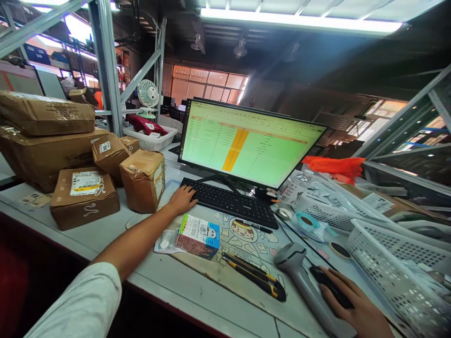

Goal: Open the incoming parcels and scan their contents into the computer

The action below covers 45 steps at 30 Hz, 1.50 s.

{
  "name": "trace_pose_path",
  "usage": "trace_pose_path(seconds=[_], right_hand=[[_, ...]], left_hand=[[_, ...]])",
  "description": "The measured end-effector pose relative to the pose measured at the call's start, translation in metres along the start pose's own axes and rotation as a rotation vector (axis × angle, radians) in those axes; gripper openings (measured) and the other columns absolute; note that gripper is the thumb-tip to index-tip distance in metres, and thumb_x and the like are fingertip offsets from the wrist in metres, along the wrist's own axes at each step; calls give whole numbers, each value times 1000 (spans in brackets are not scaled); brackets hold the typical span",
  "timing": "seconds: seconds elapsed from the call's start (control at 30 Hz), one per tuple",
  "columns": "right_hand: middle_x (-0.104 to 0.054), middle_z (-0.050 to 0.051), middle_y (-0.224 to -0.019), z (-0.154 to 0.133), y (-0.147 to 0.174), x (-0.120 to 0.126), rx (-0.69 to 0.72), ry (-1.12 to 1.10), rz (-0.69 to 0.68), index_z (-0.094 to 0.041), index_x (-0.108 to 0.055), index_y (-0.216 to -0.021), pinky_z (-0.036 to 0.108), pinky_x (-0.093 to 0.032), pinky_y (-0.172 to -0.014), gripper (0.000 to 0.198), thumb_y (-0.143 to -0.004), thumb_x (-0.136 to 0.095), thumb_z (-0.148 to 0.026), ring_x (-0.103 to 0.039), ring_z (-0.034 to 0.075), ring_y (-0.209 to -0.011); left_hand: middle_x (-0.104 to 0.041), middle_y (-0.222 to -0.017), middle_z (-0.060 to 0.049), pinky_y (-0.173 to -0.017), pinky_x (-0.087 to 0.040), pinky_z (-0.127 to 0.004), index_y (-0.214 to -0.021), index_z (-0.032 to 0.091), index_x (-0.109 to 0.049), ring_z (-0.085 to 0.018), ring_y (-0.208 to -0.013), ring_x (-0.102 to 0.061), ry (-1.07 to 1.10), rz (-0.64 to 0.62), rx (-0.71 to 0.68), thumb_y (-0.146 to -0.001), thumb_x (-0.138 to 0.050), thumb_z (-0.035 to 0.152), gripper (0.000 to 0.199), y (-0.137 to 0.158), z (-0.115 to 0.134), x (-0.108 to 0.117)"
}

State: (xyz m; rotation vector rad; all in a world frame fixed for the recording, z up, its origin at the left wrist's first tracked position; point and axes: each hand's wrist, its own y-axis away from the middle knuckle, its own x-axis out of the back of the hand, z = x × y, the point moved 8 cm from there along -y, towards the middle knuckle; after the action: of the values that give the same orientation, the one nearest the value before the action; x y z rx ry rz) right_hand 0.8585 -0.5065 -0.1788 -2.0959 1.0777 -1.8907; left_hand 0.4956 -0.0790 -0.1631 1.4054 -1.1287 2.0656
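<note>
The left forearm (137, 244) is lying across the lower left of the frame; the left hand (182, 201) is resting palm-down, released, on the left end of the keyboard (229, 202) at centre. At lower right, the right hand (362, 303) is grasping the mouse (331, 285) beside a grey scanner (305, 279). A patterned mat (225, 277) is covering part of the table (169, 286). Cardboard boxes (81, 206) are standing at left; a tube lamp (299, 20) is glowing overhead.

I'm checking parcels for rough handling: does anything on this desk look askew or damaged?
Mildly. Left of the keyboard, a small carton sits at a slant behind the labelled front carton, and the tall carton has a creased, taped top. I see no spill.
</note>
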Motion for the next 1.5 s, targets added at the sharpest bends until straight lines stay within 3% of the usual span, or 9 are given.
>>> trace_pose_path(seconds=[0.37, 0.67, 0.93, 1.17, 1.5], right_hand=[[-69, 11, -129, 5, 2, -1, -39, 36, -16, -26, -76, -122, 44, -64, -73, 63, -84, -52, -70, -74, 34, -101], [-68, 11, -129, 1, 3, 1, -64, 25, -17, -24, -75, -122, 51, -61, -90, 64, -85, -50, -70, -72, 35, -108], [-66, 12, -132, 11, 6, -5, -48, 46, -4, -24, -73, -127, 52, -60, -94, 64, -86, -49, -69, -70, 36, -113], [-68, 9, -129, -4, 7, 1, -31, 47, 20, -27, -74, -125, 44, -58, -98, 52, -90, -52, -59, -69, 30, -115], [-65, 10, -134, -10, 10, 4, -62, 39, 8, -26, -72, -129, 46, -55, -102, 50, -94, -50, -55, -66, 30, -119]], left_hand=[[-57, -146, -13, -110, -45, -46, -138, 15, -62, -33, -134, -50, -27, -2, -6, -99, -54, 45, 49, -2, 0, -4], [-58, -145, -14, -108, -46, -43, -134, 15, -63, -31, -131, -51, -46, -4, -11, -100, -54, 44, 45, -1, 3, -1], [-57, -144, -15, -106, -47, -42, -132, 15, -64, -33, -133, -49, -86, -20, -4, -100, -52, 45, 45, -1, 6, 1], [-56, -147, -16, -111, -44, -46, -133, 15, -64, -34, -134, -47, -109, -38, -15, -100, -49, 40, 44, -1, 10, -1], [-50, -153, -18, -110, -46, -48, -145, 12, -55, -38, -144, -40, -169, -114, 45, -102, -44, 38, 51, -1, 14, -10]])
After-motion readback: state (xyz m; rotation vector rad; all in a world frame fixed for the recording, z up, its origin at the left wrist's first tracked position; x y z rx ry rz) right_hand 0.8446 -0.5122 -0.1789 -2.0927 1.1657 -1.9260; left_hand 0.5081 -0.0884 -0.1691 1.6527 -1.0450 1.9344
